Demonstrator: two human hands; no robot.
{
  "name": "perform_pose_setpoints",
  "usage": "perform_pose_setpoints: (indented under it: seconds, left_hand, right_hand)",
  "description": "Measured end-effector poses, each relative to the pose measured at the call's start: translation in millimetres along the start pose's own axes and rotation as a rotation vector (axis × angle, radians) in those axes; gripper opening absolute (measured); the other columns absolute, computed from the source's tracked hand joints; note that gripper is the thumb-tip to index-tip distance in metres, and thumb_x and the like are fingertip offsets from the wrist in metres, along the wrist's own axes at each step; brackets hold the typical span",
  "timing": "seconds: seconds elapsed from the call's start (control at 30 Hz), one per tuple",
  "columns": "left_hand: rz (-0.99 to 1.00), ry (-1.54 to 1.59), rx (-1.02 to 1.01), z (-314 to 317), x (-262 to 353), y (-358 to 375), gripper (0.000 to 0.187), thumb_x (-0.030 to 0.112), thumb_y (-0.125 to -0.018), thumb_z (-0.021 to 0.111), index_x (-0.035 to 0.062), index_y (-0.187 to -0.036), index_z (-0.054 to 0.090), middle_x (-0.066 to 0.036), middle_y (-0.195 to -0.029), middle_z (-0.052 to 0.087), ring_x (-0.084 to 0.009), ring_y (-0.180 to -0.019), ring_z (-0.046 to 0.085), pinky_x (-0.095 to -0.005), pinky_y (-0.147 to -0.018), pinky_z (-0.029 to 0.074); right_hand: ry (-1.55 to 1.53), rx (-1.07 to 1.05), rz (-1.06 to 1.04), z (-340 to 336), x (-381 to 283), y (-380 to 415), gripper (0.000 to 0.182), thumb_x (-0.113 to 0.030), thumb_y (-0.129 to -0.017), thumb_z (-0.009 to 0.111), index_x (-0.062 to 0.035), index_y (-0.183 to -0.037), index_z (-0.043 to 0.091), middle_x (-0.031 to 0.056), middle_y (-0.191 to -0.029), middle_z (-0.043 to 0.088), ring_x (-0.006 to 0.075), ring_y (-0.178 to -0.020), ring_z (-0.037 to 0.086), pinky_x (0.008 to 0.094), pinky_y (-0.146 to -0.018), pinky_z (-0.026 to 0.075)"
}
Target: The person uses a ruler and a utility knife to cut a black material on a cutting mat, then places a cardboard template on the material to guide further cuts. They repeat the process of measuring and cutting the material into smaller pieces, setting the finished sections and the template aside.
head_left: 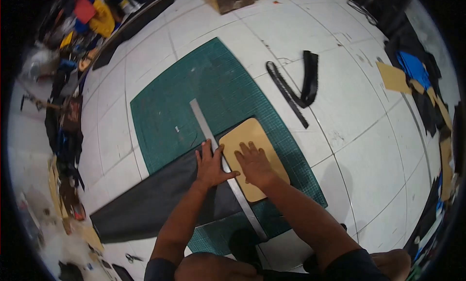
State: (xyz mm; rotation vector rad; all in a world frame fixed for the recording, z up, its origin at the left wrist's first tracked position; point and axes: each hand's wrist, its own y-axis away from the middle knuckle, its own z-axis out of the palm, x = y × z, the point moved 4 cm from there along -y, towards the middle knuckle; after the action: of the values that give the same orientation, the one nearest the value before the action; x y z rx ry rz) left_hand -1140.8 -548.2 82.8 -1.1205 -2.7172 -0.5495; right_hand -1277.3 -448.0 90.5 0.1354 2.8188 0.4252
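Observation:
My left hand [211, 168] presses down with spread fingers on a long metal ruler [241, 199] and the black fabric sheet [160, 199] beside it. Flat on a tan, round-cornered board [252, 134] lies my right hand [253, 164], its fingers apart. The board rests along the ruler's right side, over dark material that shows as a thin edge at its top. Under all of these is a green cutting mat [179, 77] with grid lines. The black sheet reaches off the mat to the lower left.
Black strips [307, 82] lie on the white tiled floor right of the mat. A worn block [228, 0] stands at the top. Scissors [132, 257] are at lower left. Piled materials line the left wall; tan pieces [394, 77] and blue cloth [413, 68] are at the right.

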Motion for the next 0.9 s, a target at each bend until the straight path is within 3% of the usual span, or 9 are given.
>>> perform_pose_setpoints:
  seconds: [0.1,0.2,0.23,0.37,0.63,0.83,0.9]
  left_hand:
    - [-0.003,0.004,-0.031,-9,-2,3,0.122,0.073,-0.06,0.081,0.0089,-0.153,0.037,-0.031,-0.161,0.017,-0.0485,-0.152,0.011,-0.067,-0.119,0.01]
    - [0.083,0.061,0.122,-20,-14,18,0.126,0.075,-0.059,0.081,0.0087,-0.155,0.033,-0.029,-0.162,0.018,-0.0452,-0.153,0.012,-0.0626,-0.121,0.011]
    - [0.059,-0.021,0.062,-22,-16,24,0.129,0.075,-0.058,0.081,0.0081,-0.156,0.03,-0.026,-0.163,0.018,-0.042,-0.154,0.014,-0.0591,-0.123,0.011]
    - [0.056,0.004,-0.091,-12,-26,30,0.134,0.077,-0.057,0.08,0.0077,-0.159,0.026,-0.022,-0.166,0.016,-0.0389,-0.155,0.012,-0.059,-0.124,0.009]
    - [0.056,-0.082,-0.09,-11,-24,21,0.13,0.072,-0.058,0.082,0.0085,-0.157,0.027,-0.017,-0.165,0.02,-0.0382,-0.153,0.017,-0.0651,-0.119,0.021]
    - [0.033,-0.125,-0.136,-14,-19,15,0.129,0.07,-0.058,0.083,0.0064,-0.156,0.028,-0.017,-0.164,0.021,-0.04,-0.153,0.016,-0.0691,-0.116,0.025]
    - [0.039,-0.14,-0.133,-14,-18,13,0.128,0.07,-0.058,0.083,0.0058,-0.155,0.029,-0.018,-0.164,0.021,-0.041,-0.153,0.016,-0.07,-0.115,0.025]
  right_hand:
    - [0.019,-0.074,0.003,1,-4,-9,0.097,-0.033,-0.068,0.091,-0.0119,-0.149,0.042,0.0122,-0.159,0.034,0.0361,-0.147,0.031,0.053,-0.111,0.036]
    - [0.048,-0.062,0.017,0,-5,-8,0.102,-0.032,-0.061,0.095,-0.0122,-0.147,0.043,0.0135,-0.158,0.034,0.0369,-0.147,0.032,0.0536,-0.11,0.039]
    - [0.06,-0.047,0.009,0,-5,-8,0.102,-0.032,-0.061,0.095,-0.0121,-0.146,0.044,0.0143,-0.157,0.035,0.0366,-0.147,0.032,0.0536,-0.109,0.041]
    - [0.058,-0.041,-0.006,1,-6,-8,0.104,-0.033,-0.059,0.096,-0.0112,-0.146,0.043,0.015,-0.157,0.035,0.0382,-0.146,0.034,0.055,-0.109,0.042]
    - [-0.047,-0.064,-0.012,-11,-8,-4,0.107,-0.024,-0.059,0.097,-0.0096,-0.149,0.041,0.0203,-0.158,0.032,0.0434,-0.147,0.031,0.0588,-0.112,0.04]
    - [-0.047,-0.038,-0.017,-6,-6,-5,0.108,-0.024,-0.057,0.097,-0.009,-0.149,0.041,0.0204,-0.158,0.033,0.0432,-0.147,0.032,0.0575,-0.113,0.04]
    - [-0.002,-0.041,-0.024,-3,-6,-5,0.109,-0.031,-0.058,0.097,-0.0105,-0.15,0.04,0.0181,-0.158,0.033,0.0413,-0.147,0.032,0.0571,-0.112,0.04]
